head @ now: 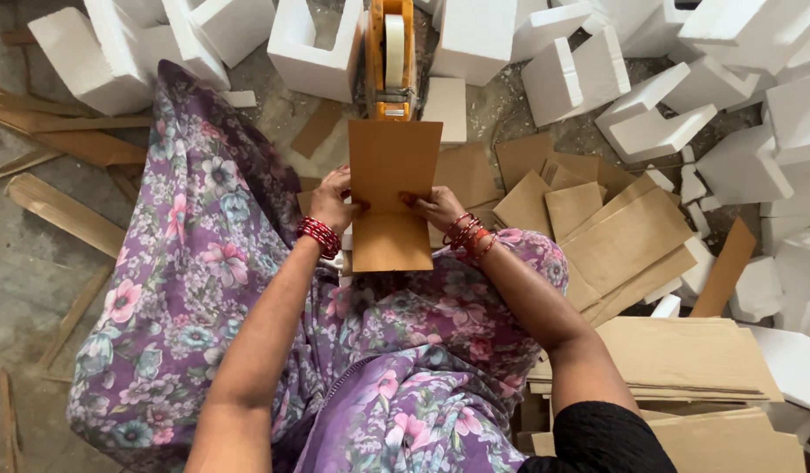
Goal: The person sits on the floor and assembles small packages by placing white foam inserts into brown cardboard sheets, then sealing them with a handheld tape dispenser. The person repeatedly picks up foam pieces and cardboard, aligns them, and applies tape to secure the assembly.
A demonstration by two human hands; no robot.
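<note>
I hold a flat brown cardboard piece (392, 193) upright over my lap with both hands. My left hand (333, 201) grips its left edge and my right hand (437, 207) grips its right edge, thumbs on the face. Red bangles sit on both wrists. Just beyond the cardboard's top edge stands an orange tape dispenser (391, 57) with a roll of clear tape. My purple floral garment (203, 263) spreads across my knees below.
White foam blocks (650, 105) lie heaped along the top and right. Loose cardboard sheets (615, 236) are scattered to the right, with a stack of sheets (685, 359) at my right side. Wooden strips (63, 210) lie on the concrete floor at left.
</note>
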